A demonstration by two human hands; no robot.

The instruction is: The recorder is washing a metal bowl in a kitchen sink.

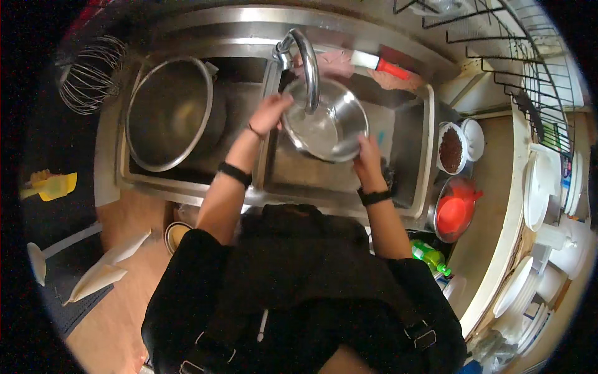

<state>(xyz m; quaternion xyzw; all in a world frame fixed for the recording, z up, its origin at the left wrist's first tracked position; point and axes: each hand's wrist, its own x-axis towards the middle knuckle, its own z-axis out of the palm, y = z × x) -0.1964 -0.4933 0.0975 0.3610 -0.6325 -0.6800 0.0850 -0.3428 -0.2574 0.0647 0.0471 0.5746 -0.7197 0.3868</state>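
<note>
A shiny metal bowl (345, 135) is held under the curved chrome faucet (312, 70), over the right basin of a double steel sink (299, 175). My left hand (273, 112) grips its left rim, and my right hand (367, 154) holds the lower right rim. What looks like a little water lies inside the bowl. In the left basin leans a large round metal bowl (170, 112). Behind the faucet, pinkish cloths (331, 63) lie along the sink's back edge, with a red-handled brush or scraper (392, 68) on them.
Right of the sink are a white tub of brown granules (451, 148), a metal bowl with red items (453, 212) and a green soap bottle (430, 256). A black wire rack (528, 58) overhangs the upper right; plates (537, 191) stand below. Whisks (91, 75) hang left.
</note>
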